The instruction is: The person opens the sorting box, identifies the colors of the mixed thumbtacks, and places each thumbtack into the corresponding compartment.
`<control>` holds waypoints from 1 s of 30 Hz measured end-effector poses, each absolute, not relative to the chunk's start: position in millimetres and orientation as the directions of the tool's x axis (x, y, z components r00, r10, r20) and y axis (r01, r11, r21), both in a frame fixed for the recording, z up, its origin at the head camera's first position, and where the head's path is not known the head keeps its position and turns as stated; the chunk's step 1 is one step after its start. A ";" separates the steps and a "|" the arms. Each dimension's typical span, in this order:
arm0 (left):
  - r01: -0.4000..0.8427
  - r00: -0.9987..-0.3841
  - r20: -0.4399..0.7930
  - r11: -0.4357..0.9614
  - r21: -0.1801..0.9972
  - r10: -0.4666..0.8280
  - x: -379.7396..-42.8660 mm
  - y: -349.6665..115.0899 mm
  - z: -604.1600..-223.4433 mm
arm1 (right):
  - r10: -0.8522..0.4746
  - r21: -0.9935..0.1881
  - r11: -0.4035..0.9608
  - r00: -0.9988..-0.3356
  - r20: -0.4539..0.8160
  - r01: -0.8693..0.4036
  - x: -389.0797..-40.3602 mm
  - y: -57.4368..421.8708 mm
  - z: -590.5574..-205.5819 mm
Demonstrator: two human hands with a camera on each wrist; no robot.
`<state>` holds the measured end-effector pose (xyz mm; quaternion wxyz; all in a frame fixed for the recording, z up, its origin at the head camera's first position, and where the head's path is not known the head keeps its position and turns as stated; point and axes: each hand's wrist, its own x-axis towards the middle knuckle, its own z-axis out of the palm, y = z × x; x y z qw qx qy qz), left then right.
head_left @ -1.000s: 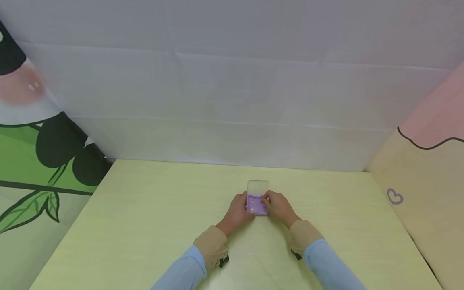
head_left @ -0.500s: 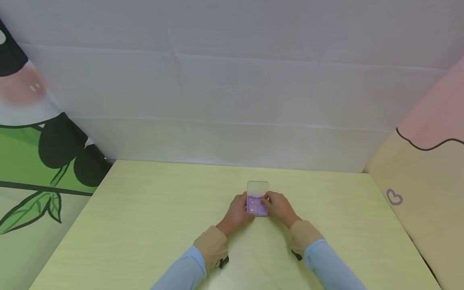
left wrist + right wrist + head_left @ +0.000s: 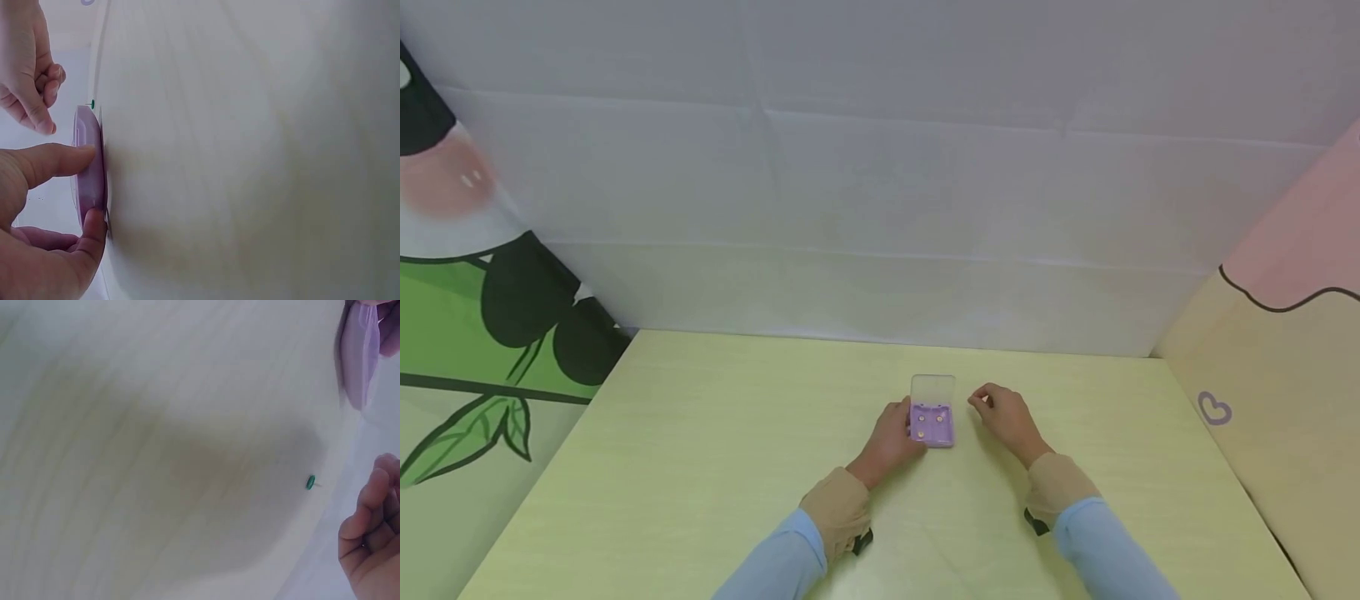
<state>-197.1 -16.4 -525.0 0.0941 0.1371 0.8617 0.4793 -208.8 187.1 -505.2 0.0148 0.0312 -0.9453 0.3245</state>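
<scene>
My left hand (image 3: 891,445) grips the left side of a small purple case (image 3: 932,442) on the table; its clear lid (image 3: 933,387) stands raised at the back. In the left wrist view the thumb and fingers pinch the purple case (image 3: 91,169) by its edge. Inside the case are 3 small gold-coloured spots, too small to identify. To the right, my right hand (image 3: 1006,418) hovers above the table, fingers loosely bent, with nothing visible in them. In the right wrist view a green thumbtack (image 3: 310,482) lies point up, apart from the right hand (image 3: 375,531).
The pale yellow table (image 3: 737,433) extends around both hands. A white wall sheet (image 3: 880,183) rises behind it. Printed panels stand to the left and right, the right one bearing a purple heart (image 3: 1214,408).
My right hand has lifted away from the case and moved right. A gold spot at the case's upper right, hidden before by the fingers, now shows. The left hand has stayed in place.
</scene>
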 end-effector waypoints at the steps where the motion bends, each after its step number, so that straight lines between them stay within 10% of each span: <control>1: 0.144 -0.945 -0.033 0.505 0.851 0.325 -196.9 -16.4 -524.7 | -0.043 -0.610 0.790 -0.998 0.044 -0.061 -208.3 189.2 -505.5; 30: 0.133 -0.948 -0.043 0.514 0.848 0.315 -195.4 -13.5 -523.8 | -0.058 -0.541 0.839 -0.998 0.011 -0.055 -201.9 215.5 -520.0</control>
